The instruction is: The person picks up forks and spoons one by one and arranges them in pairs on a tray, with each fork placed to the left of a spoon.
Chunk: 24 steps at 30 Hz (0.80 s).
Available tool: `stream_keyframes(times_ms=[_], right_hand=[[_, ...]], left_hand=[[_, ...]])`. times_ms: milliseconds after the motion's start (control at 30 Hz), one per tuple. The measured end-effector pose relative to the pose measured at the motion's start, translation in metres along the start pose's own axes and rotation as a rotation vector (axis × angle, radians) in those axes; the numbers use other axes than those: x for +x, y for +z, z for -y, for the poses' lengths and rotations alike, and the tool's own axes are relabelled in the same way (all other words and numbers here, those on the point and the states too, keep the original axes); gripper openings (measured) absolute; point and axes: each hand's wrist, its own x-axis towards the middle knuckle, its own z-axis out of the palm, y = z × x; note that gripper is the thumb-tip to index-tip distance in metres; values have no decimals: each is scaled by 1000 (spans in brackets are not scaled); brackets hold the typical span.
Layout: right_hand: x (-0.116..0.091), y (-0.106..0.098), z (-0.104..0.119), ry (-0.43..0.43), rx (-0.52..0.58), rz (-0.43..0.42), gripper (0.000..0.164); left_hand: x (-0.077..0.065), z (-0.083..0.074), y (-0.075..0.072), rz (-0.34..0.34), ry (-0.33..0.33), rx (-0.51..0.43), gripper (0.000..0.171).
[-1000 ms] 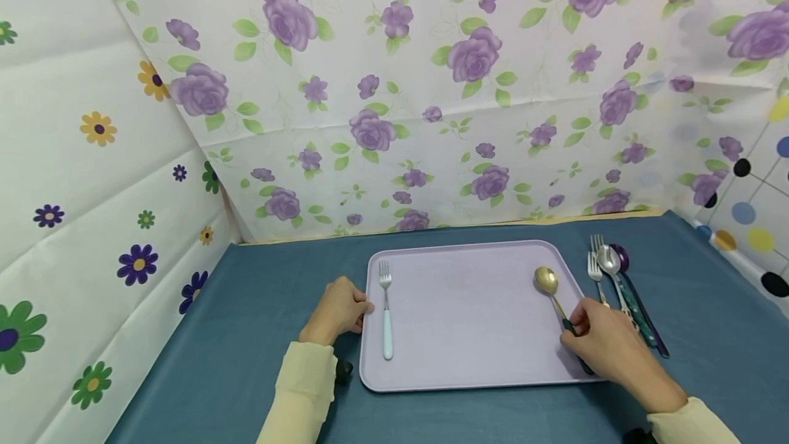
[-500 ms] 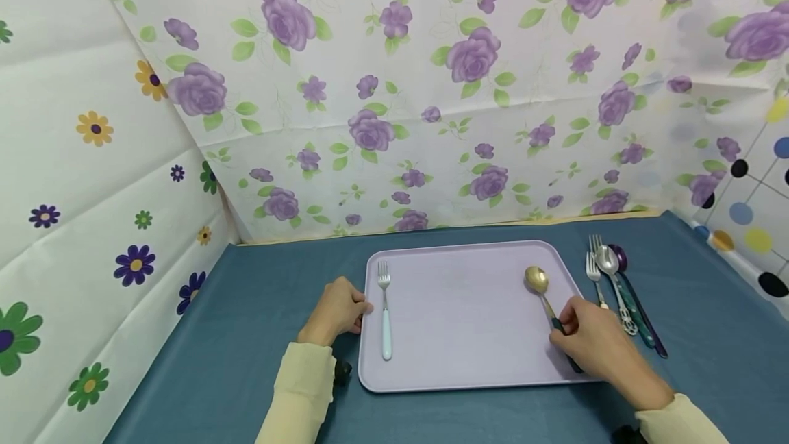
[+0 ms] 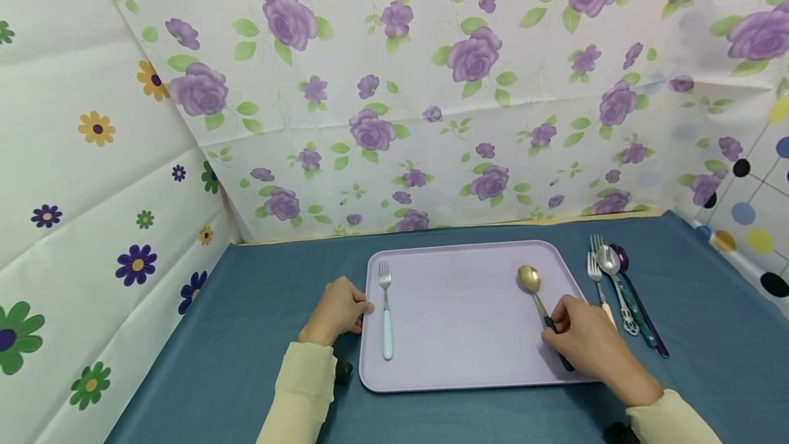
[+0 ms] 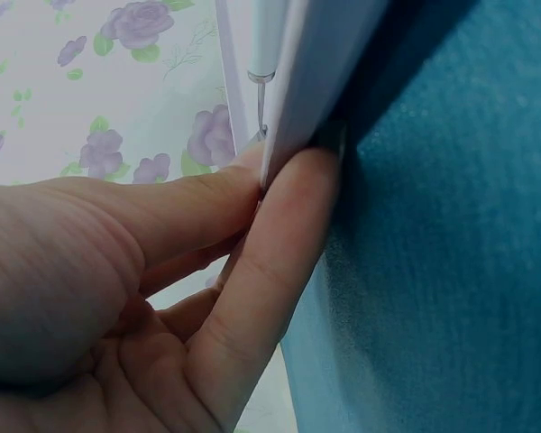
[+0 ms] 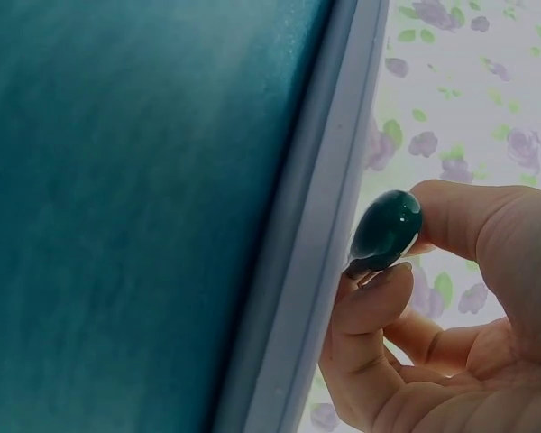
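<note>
My left hand pinches the left rim of a pale lilac tray, thumb on top and a finger beneath, as the left wrist view shows. My right hand is over the tray's right side and pinches the dark green handle of a spoon between thumb and fingers. The spoon's gold bowl points away toward the back of the tray, and its handle end slants toward the near right. A fork with a pale mint handle lies lengthwise along the tray's left side, tines to the back.
Right of the tray, a silver spoon, a purple spoon and forks lie bunched on the blue tablecloth. A floral sheet hangs behind, with patterned sheets at both sides.
My right hand has slid the gold spoon leftward, further in over the tray. My left hand and the mint-handled fork have stayed in place.
</note>
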Motion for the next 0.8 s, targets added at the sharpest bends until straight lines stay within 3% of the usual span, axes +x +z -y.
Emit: stream_keyframes(times_ms=[467,800], right_hand=[[3,6,6,14,19,12,18],[6,10,11,-24,8,-10,17]], left_hand=[[2,0,1,7,6,-4,10],[1,1,1,-2,6,0,10]])
